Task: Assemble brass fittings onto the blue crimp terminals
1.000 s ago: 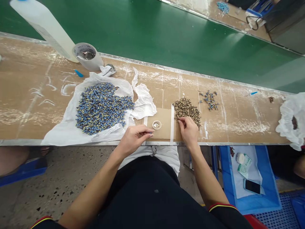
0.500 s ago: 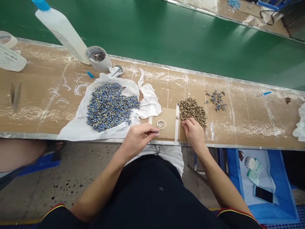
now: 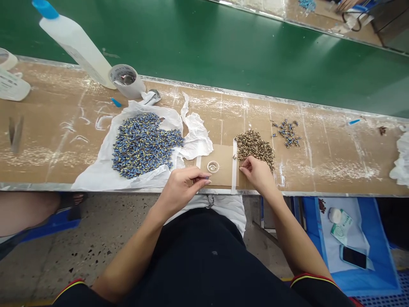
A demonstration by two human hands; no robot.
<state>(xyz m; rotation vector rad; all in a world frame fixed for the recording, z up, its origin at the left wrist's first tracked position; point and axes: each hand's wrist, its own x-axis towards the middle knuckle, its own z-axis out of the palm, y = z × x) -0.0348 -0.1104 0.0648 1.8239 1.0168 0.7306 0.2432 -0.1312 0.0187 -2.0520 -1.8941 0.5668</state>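
My left hand [image 3: 187, 183] is at the worktop's [image 3: 341, 149] near edge, thumb and forefinger pinching a small blue piece [image 3: 207, 178], mostly hidden by the fingertips. My right hand [image 3: 258, 172] is at the near-left side of the brass-coloured pile [image 3: 255, 147], thumb and fingertips close together; can't tell if they meet or hold a piece. Between my hands, a cardboard pad [image 3: 225, 157] near the same edge, with a small clear round dish [image 3: 208, 164] on it, just beyond my left fingertips. White strip [image 3: 234, 170] along the pad's right side. Left of the pad, big blue-and-yellow pile [image 3: 140, 147] on white paper [image 3: 96, 177], which reaches the near edge. Right of the brass-coloured pile, a separate small blue-and-brass cluster [image 3: 288, 133], nearer the far edge. White bottle [image 3: 75, 44] with blue cap and tape roll [image 3: 134, 89] by the far edge, left part. Blurry tweezers-like tool [image 3: 15, 132] toward the left end. Below the near edge, right: blue bin [image 3: 390, 268], phone [image 3: 354, 257] inside.
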